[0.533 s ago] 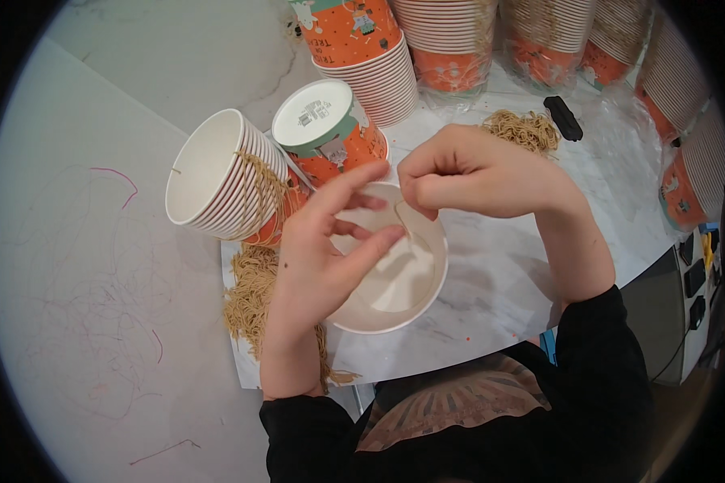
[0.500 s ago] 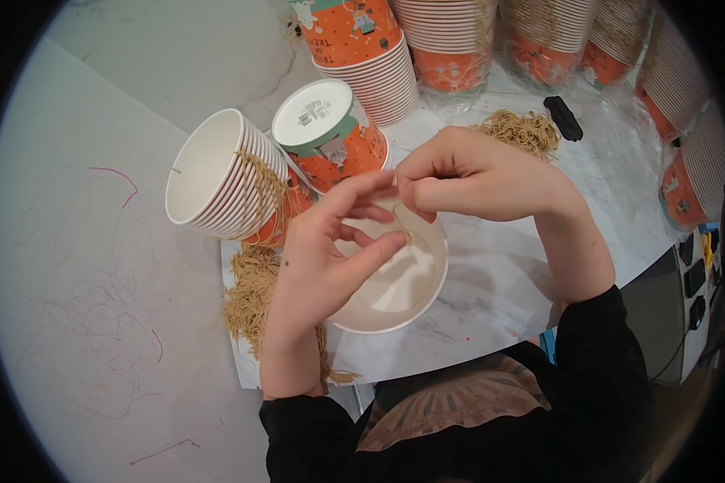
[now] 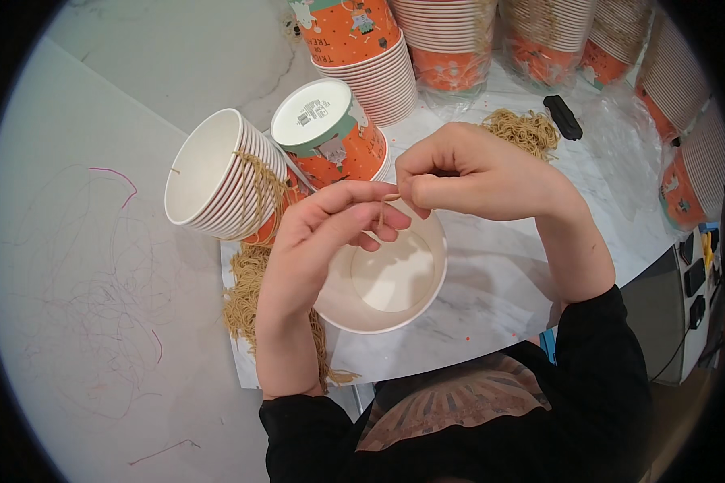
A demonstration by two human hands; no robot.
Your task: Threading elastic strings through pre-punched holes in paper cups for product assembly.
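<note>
Both hands are raised over a white paper bucket (image 3: 379, 322) that stands with its mouth up. My right hand (image 3: 479, 177) is closed in a pinch on a short tan string (image 3: 390, 197). Thumb and forefinger of my left hand (image 3: 314, 233) come together on the same string, its other fingers bent below. A short piece of the string hangs under the left forefinger. Beside my left forearm lies a heap of cut tan strings (image 3: 246, 298); another bundle of tan strings (image 3: 524, 133) lies beyond my right hand.
Tilted at the left is a stack of white buckets (image 3: 205, 165) with strings draped over it. An upside-down orange bucket (image 3: 338, 153) stands beside it. More nested stacks (image 3: 451, 40) line the back, some in clear plastic. A black object (image 3: 563, 117) lies at the far right.
My left thumb has risen from over the bucket to the left forefinger, closing on the string. The left fingers have curled and lowered slightly. My right hand stays almost in place.
</note>
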